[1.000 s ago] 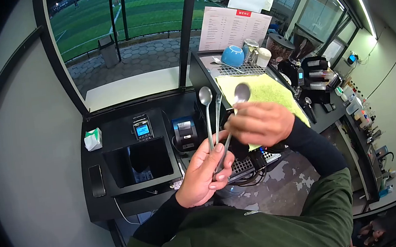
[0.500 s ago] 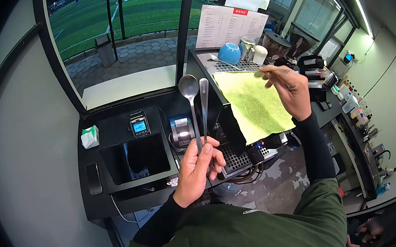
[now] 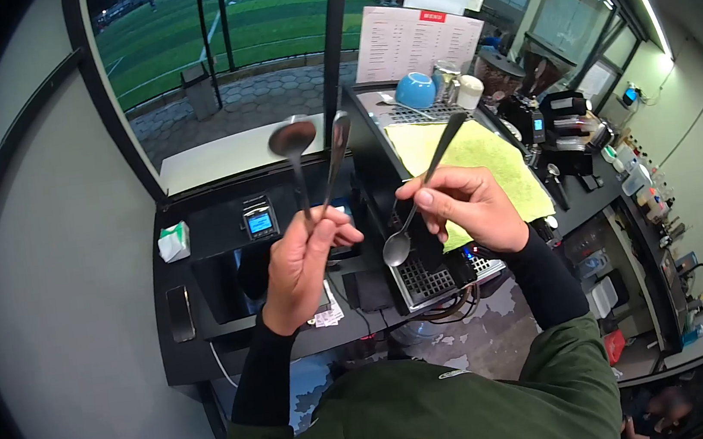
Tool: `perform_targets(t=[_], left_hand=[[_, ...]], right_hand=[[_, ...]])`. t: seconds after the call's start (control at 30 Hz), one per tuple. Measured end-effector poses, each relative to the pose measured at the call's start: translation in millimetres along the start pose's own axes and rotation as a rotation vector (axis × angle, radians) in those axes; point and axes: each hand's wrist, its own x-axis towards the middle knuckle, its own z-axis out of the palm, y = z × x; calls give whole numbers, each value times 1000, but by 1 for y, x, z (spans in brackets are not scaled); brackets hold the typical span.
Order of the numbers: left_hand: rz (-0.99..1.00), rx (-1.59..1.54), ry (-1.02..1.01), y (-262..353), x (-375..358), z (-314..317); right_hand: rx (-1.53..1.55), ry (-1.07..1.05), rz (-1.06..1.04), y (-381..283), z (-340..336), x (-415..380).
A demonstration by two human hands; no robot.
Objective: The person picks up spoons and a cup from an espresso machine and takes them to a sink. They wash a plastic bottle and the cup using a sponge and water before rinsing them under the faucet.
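Two long-handled spoons (image 3: 294, 139) stand upright in my left hand (image 3: 298, 269), its fingers pinched round the lower handles; the left one has a round, deep bowl and both are slightly blurred. My right hand (image 3: 476, 205) pinches another spoon (image 3: 396, 249), whose bowl points down and whose dark handle slants up to the right. Behind my right hand a yellow-green cloth (image 3: 491, 151) lies over the top of the coffee machine (image 3: 367, 131). The two hands are apart, in front of the machine.
A blue bowl (image 3: 416, 91) and a white cup (image 3: 470, 92) stand on the machine's rack. On the left counter are a card terminal (image 3: 259, 220), a phone (image 3: 180, 313) and a tissue pack (image 3: 174, 242). A drip tray (image 3: 428, 283) sits below my right hand.
My right hand has moved down and left from above the cloth and now holds a spoon. My left hand has shifted left with its two spoons. The view has turned slightly.
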Motion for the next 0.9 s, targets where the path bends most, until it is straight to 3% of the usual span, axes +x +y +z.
perform_targets(t=[0.1, 0.2, 0.4, 0.47, 0.57, 0.73, 0.87, 0.9], left_hand=[[-114, -108, -97, -1, -3, -1], [-165, -247, -65, -4, -9, 1], [-276, -413, 51, -14, -20, 2], [-310, -459, 144, -7, -20, 7], [-265, -544, 212, -7, -19, 10], [-149, -532, 222, -14, -21, 0], [-9, -276, 301, -25, -23, -9], [23, -147, 306, -29, -26, -15]], right_hand=[[47, -18, 28, 1, 11, 0], [-38, -53, -23, 3, 4, -1], [259, 271, -80, 10, -1, -7], [432, 279, -87, 21, 8, -12], [539, 378, -38, 39, 39, -21], [1026, 323, -4, 70, 71, -42], [1169, 487, 179, 65, 79, -52], [1252, 298, 46, 80, 73, -56]])
